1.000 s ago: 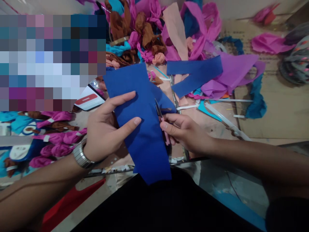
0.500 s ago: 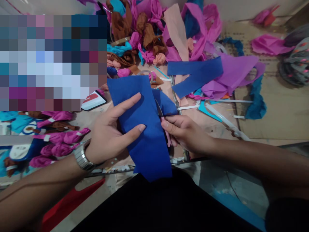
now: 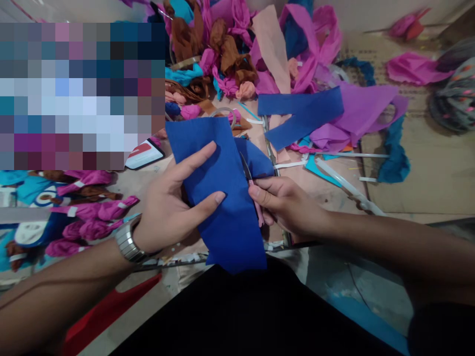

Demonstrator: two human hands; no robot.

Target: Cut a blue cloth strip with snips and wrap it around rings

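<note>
A long piece of blue fabric [image 3: 218,173] hangs over the table's front edge, its lower end over my dark-clothed lap. My left hand [image 3: 174,198] holds it from the left, thumb and index finger spread on top, the other fingers hidden beneath. At the fabric's right edge, my right hand [image 3: 274,198] is closed on small scissors [image 3: 256,201] with pink handles. Their dark blade lies along that edge, pointing away from me. Beyond the blade a rounded flap of the same blue [image 3: 254,155] sticks out to the right.
More blue strips [image 3: 302,109] lie beyond my right hand, beside purple fabric [image 3: 365,113]. A heap of pink, brown and turquoise fabric [image 3: 226,54] fills the back. Tied pink bundles [image 3: 100,210] and a phone [image 3: 144,153] are at the left. Cardboard [image 3: 426,188] covers the right side.
Hardly anything differs. The lower end of the blue fabric has shifted slightly right and up, and both hands have moved a touch to the right.
</note>
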